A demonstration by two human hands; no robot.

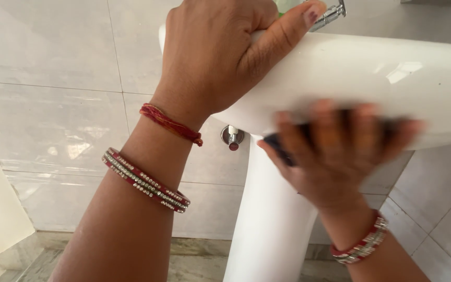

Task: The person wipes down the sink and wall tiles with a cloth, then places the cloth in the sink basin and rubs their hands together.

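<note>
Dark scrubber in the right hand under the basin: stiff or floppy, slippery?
The dark scrubber is motion-blurred, so its material is unclear. The right hand spans it with fingers spread flat, so it probably holds its shape rather than flopping. Pressed against the glossy white basin, it likely slides easily. The left hand grips the rim.

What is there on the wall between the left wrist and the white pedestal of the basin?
In the head view, a small chrome valve with a red tip sits on the tiled wall, between the left hand and the pedestal.
</note>
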